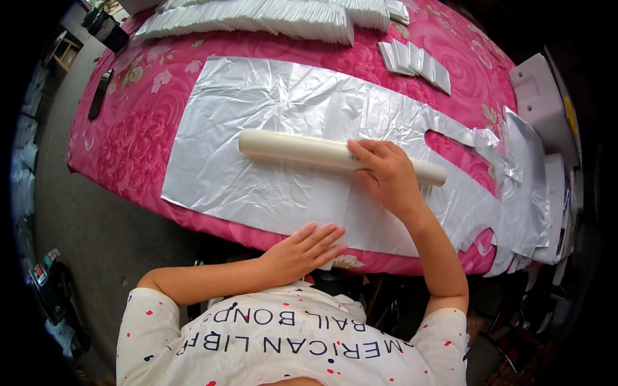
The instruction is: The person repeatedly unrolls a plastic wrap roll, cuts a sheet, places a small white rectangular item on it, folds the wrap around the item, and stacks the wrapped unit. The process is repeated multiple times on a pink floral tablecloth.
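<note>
A white plastic bag (225, 109) with cut-out handles at its right end lies flat and creased across the table. On top of it rests a long whitish tube (290, 148), slanting down slightly to the right. My right hand (386, 174) grips this tube right of its middle, thumb on the near side and fingers over the top. At the bag's near edge my left hand (306, 249) lies flat, fingers stretched out and holding nothing. Whether the tube is solid or a roll of film I cannot tell.
A pink flowered cloth (135, 141) covers the table. Long rows of folded white packets (257, 22) stand at the back, with a few flat packets (415, 64) nearer. A phone-like dark object (100, 94) and black cup (105, 29) sit left; white boxes (544, 96) stand right.
</note>
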Demonstrator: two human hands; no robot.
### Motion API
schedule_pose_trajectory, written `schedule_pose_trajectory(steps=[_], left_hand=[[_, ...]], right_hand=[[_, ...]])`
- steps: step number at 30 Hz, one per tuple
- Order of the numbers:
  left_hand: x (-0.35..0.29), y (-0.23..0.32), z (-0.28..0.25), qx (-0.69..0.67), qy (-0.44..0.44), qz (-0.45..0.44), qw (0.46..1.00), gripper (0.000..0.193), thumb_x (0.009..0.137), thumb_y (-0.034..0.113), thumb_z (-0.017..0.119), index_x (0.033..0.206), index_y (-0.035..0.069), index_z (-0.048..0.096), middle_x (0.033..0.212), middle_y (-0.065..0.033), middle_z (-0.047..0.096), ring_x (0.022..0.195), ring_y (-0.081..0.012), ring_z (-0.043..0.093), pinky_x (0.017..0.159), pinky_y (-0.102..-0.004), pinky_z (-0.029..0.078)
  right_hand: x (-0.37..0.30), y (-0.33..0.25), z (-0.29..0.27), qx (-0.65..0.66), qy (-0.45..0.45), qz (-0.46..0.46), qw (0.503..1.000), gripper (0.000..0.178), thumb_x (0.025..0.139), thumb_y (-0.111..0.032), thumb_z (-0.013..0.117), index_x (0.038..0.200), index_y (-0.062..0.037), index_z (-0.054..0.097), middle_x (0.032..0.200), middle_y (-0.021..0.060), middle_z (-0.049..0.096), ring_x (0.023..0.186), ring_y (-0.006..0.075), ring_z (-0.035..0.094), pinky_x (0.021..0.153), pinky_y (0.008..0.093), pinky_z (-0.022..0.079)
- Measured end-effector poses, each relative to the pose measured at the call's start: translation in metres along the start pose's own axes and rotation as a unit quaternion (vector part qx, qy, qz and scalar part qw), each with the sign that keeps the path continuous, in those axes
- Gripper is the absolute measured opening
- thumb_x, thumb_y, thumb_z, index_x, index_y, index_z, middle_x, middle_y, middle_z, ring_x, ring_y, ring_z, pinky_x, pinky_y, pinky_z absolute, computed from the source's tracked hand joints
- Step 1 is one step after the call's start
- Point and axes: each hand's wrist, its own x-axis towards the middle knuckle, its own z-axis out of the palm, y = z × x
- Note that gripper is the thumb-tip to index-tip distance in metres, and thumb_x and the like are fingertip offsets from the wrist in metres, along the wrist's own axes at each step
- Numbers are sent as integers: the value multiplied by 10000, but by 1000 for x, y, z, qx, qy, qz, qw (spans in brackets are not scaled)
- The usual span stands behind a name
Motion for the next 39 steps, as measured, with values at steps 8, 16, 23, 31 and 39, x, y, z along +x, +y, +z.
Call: schedule_pose_trajectory(steps=[8, 16, 23, 31, 39], left_hand=[[-5, -9, -1, -56, 30, 41, 997, 575, 836, 256, 464, 1360, 45, 356, 1440, -139, 325, 1340, -258, 306, 1095, -407, 219], [-21, -19, -3, -160, 52, 44, 985, 461, 851, 156, 456, 1287, 6, 442, 1392, -134, 392, 1309, -247, 356, 1072, -392, 302], [-14, -32, -17, -282, 216, 61, 933, 372, 797, 98, 566, 1160, 15, 558, 1228, -129, 547, 1088, -255, 557, 950, -384, 448], [-2, -47, -22, -143, 112, -62, 981, 739, 661, 287, 689, 1293, 4, 431, 1335, -173, 445, 1261, -279, 412, 1051, -420, 301], [17, -63, -24, -214, 163, -113, 956, 716, 655, 233, 684, 1271, -38, 438, 1137, -157, 575, 1056, -300, 550, 916, -389, 431]], right_hand=[[62, 59, -1, -47, 33, 32, 998, 481, 705, -16, 661, 1173, -104, 591, 1178, 85, 574, 1118, 284, 493, 958, 373, 393], [-8, -14, 3, 109, -157, -82, 978, 502, 642, 57, 550, 1138, -15, 564, 1234, 131, 532, 1227, 336, 426, 991, 413, 385], [-56, -54, 12, 90, -169, -47, 980, 507, 661, -56, 627, 1163, -36, 556, 1308, 118, 484, 1245, 279, 428, 1037, 437, 320], [-62, -41, 32, -14, -36, -51, 998, 401, 684, -42, 639, 1084, -48, 612, 1195, 103, 566, 1130, 255, 523, 934, 385, 429], [-53, -38, 28, 20, 2, -35, 999, 294, 692, -35, 632, 986, -47, 646, 1024, 67, 638, 901, 238, 610, 732, 337, 507]])
